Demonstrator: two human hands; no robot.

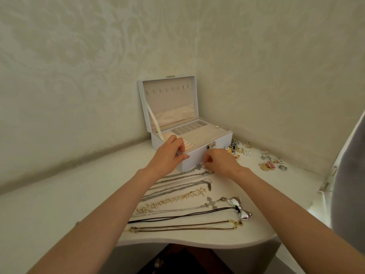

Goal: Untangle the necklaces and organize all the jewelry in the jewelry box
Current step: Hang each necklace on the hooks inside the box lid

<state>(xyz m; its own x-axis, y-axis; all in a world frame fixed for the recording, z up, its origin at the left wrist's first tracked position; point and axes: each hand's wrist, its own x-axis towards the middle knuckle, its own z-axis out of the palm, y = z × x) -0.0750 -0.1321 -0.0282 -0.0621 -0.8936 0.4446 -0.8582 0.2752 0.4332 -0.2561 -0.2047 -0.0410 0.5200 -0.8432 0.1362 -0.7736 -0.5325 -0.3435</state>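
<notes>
Necklaces (177,194) lie in straightened rows across the white table (59,204), just in front of the open jewelry box (215,147). Left hand (169,155) grips the box's near left corner, fingers curled over the rim into the tray and thumb against the front wall. Right hand (221,162) sits low against that wall, its curled fingertips pinching the pendant end of the topmost silver necklace (189,172). Loose jewelry (270,163) lies scattered to the right of the box.
</notes>
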